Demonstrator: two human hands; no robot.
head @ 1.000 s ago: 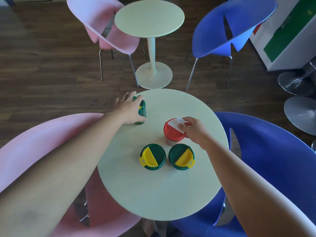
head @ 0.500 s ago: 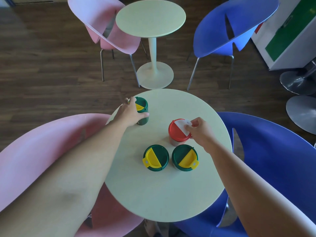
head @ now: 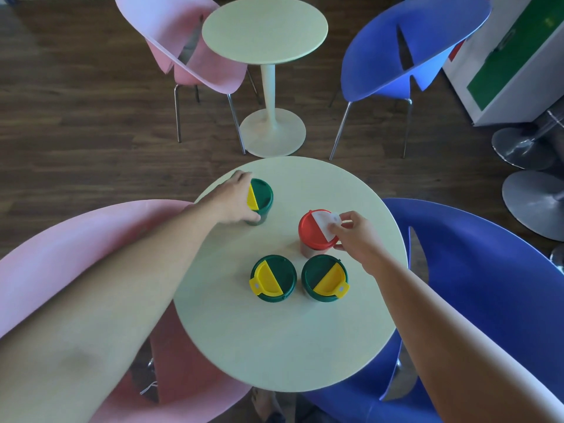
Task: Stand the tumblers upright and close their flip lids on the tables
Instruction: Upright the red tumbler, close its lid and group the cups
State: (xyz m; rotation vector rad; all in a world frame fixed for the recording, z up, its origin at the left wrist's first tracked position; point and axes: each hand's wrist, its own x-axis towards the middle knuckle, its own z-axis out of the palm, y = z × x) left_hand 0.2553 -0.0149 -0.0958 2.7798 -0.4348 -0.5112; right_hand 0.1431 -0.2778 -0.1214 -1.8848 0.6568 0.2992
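The left hand (head: pixel 232 198) is wrapped around the side of a dark green plastic tumbler with a yellow flip lid (head: pixel 259 198), fingers curled over its far side and thumb low on the near side; the tumbler stands upright near the left rim of the round pale-green table (head: pixel 274 346). The right hand (head: pixel 355 236) pinches the white flip tab (head: pixel 328 222) of a red-lidded tumbler (head: pixel 314 232) between thumb and fingertips, at the lid's right edge; whether the tab is pressed fully flat cannot be told. This tumbler stands upright right of the table's centre, well apart from the one in the left hand.

Nearer the person, two more green tumblers stand upright just beside each other: the left one (head: pixel 273 277) with its yellow flap on the left half, the right one (head: pixel 325 279) with its flap across the lower right. Both flaps appear to lie flat.

A pink moulded chair (head: pixel 61 239) sits under the left forearm and a blue one (head: pixel 488 285) under the right. Beyond, on the dark wooden floor (head: pixel 76 102), stands a second round pale-green pedestal table (head: pixel 265 29) between another pink chair (head: pixel 183 56) and another blue chair (head: pixel 406 56).
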